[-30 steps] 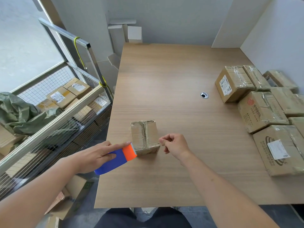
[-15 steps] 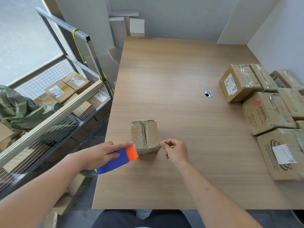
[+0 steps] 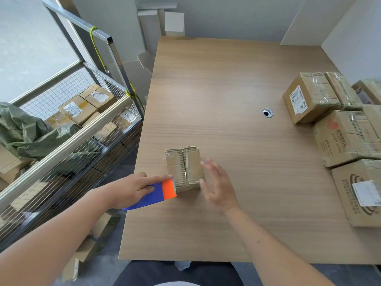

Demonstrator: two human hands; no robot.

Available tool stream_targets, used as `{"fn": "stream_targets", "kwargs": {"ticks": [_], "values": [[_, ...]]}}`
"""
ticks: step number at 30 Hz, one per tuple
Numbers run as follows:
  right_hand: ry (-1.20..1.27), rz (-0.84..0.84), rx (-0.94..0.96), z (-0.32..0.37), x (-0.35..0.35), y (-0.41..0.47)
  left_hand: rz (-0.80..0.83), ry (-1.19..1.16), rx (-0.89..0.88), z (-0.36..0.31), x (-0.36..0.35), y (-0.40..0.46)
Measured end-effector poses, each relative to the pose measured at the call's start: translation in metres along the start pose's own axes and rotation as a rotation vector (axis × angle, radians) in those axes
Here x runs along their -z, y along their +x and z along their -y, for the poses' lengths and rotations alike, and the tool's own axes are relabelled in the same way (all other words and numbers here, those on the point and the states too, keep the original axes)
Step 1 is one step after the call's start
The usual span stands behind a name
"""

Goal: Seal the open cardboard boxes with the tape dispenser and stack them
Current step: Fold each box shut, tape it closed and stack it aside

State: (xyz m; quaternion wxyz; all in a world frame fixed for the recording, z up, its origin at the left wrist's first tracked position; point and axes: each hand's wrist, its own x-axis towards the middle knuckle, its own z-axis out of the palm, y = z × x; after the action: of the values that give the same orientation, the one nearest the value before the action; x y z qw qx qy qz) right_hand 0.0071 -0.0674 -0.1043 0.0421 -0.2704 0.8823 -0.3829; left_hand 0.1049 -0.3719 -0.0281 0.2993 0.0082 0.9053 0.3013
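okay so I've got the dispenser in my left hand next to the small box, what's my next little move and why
Probably set your right hand on the small box to steady it. That hand is open beside the box, while your left hand holds the dispenser against the near left corner, where a pull could slide so small a box.

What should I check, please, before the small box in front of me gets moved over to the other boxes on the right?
1. Top seam of the small box taped: ok, tape runs along the centre seam.
2. Near edge of that tape cut free from the tape dispenser: cannot tell, its orange end sits right against the box's near corner.
3. Left hand holding the dispenser firmly: ok, fingers grip its blue body.
4. Right hand free to take the box: ok, it is open beside the box's right side.
5. Path across the table to the sealed boxes: ok, bare wood between them.
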Motion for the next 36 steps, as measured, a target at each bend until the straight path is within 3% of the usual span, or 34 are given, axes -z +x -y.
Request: {"fn": "stream_targets", "kwargs": {"ticks": [3,7,13,22,26,29,36], "values": [[-0.363,0.174,0.358,0.013,-0.018,0.011,0.001,0.008,-0.010,0.000,0.001,-0.001],[-0.570,0.163,0.466,0.012,-0.030,0.015,-0.008,0.006,-0.016,-0.001,-0.002,-0.005],[-0.605,0.172,0.470,0.011,-0.029,0.017,-0.003,-0.120,-0.043,0.010,-0.020,-0.023],[-0.623,0.244,0.429,0.017,-0.023,0.018,-0.029,0.007,-0.020,0.037,-0.014,-0.049],[-0.591,0.339,0.363,0.021,-0.021,0.019,-0.071,0.125,0.034,0.024,-0.014,-0.030],[-0.561,0.385,0.306,0.028,-0.020,0.019,-0.055,0.077,0.120,0.019,-0.017,-0.021],[-0.507,0.290,0.118,0.057,-0.039,0.016,-0.027,0.015,0.182,0.006,-0.031,-0.007]]}}
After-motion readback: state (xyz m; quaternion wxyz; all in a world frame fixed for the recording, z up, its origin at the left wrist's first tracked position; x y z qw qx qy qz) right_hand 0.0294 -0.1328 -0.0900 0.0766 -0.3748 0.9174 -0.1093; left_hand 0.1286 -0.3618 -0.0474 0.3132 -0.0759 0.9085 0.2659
